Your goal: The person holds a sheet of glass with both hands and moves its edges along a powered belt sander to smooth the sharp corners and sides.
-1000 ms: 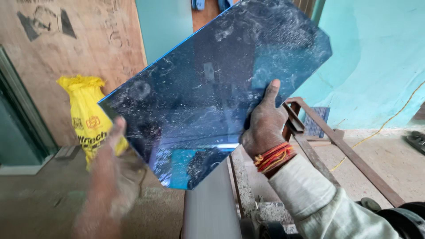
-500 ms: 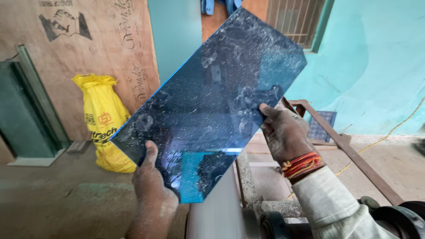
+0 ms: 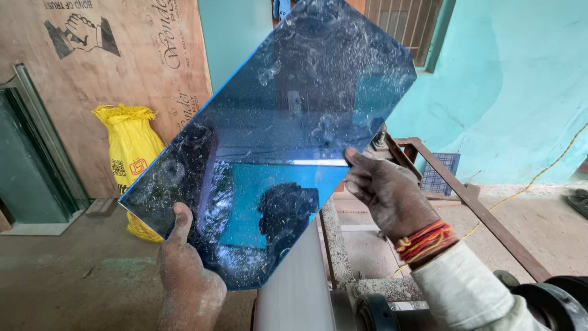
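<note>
Dusty blue glass pane (image 3: 282,141) held up, tilted, in both hands.

The left hand (image 3: 187,279) grips its lower edge, thumb laid up the face; the right hand (image 3: 389,193) pinches the right edge, fingers closed on it, red threads at the wrist. Below it runs a grey belt (image 3: 291,288) beside a rusty metal frame (image 3: 465,202); a yellow sack (image 3: 128,153) leans against a plywood sheet (image 3: 110,67) behind.

One blue glass sheet (image 3: 275,141), one yellow sack (image 3: 130,147), two hands.
</note>
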